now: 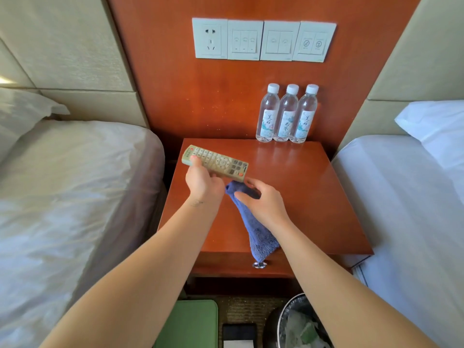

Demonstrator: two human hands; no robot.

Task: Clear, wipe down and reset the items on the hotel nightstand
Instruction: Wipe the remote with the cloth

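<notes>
Right grip [261,202] pinches blue cloth [258,232], hanging below | left grip [203,184] curled round remote [218,163], its free end beside cloth

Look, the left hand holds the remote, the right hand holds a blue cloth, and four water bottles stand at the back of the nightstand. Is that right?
Almost. The head view shows three water bottles, not four, in a row at the back of the nightstand. The rest is right: the left hand holds the remote and the right hand holds the blue cloth.
</notes>
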